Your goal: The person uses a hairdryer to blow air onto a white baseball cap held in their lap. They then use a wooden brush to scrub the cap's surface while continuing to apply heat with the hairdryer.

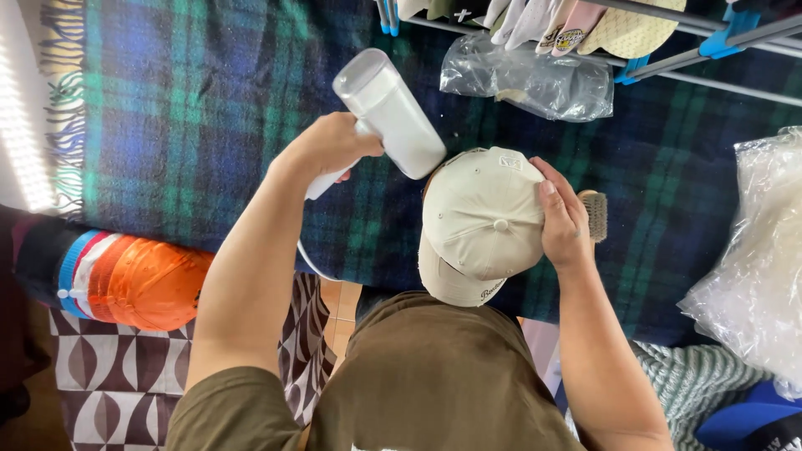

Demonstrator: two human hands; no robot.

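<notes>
Left hand point(330, 146) wrapped tight around the handle of a white steamer point(388, 113), grip pinching it firmly. Steamer tilted, its lower end just beside the cream cap point(480, 221), close to touching. Right hand point(561, 219) flat on the side of the cream cap, fingers point(547, 179) spread over the crown, grip pressed on the cap but not closed all the way round. Cap in the middle, over a blue and green checked blanket point(192, 108) on the tabletop. Small brush point(595, 215) poking out just behind the right hand. Stack of coloured caps point(125, 280), orange one on the end, lying to the left. Crinkly clear plastic bag point(530, 83) further back, under a rack point(710, 50) with more caps on it.
</notes>
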